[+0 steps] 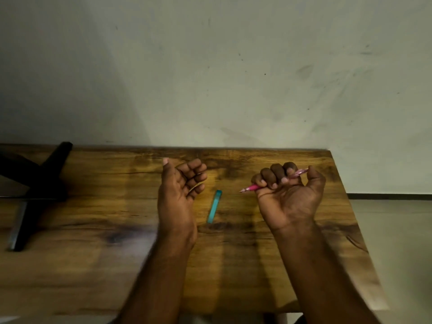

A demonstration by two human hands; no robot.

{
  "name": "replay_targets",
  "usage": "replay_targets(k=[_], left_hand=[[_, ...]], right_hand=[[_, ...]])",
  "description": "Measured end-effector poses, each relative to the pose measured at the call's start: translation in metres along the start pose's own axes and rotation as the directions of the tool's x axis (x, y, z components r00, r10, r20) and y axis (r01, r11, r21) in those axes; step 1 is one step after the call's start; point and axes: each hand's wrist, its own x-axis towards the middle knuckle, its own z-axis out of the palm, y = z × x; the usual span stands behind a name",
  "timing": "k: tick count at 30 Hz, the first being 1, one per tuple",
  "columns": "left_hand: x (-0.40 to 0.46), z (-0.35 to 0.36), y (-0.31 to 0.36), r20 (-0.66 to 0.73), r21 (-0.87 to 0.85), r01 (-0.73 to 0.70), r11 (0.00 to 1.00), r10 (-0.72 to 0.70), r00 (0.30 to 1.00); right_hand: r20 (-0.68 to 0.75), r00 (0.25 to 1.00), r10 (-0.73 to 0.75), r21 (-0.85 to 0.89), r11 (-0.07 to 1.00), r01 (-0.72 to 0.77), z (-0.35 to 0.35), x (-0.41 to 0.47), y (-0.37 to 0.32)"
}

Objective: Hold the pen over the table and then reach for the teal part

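My right hand (289, 192) is palm up above the wooden table (93, 265), its fingers curled round a pink pen (253, 187) whose metal tip points left. My left hand (180, 190) hovers palm up to the left, fingers loosely curled and holding nothing. Between the two hands a slim teal pen-shaped piece (215, 206) lies flat on the table, apart from both hands and nearer the left one.
A black stand with crossed legs (39, 190) sits on the table's left part. A pale wall (210, 66) runs right behind the table's far edge. The table's right edge drops to a light floor (397, 242).
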Motion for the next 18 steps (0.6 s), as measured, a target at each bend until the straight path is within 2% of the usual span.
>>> replay_targets(k=[8,12,18], left_hand=[[-0.010,0.014,-0.007,0.046,0.082,-0.054,0.995,0.051,0.998],[0.004,0.025,-0.005,0.087,0.113,-0.103,0.988,0.094,0.992],[0.017,0.019,-0.009,0.068,0.093,-0.059,0.994,0.053,0.996]], right_hand=[[-0.003,0.999,-0.046,0.133,0.990,0.046,-0.017,-0.002,0.000],[0.058,0.998,-0.011,0.082,0.997,0.006,-0.014,0.014,0.007],[0.076,0.996,0.050,0.026,0.998,-0.052,-0.021,0.033,0.009]])
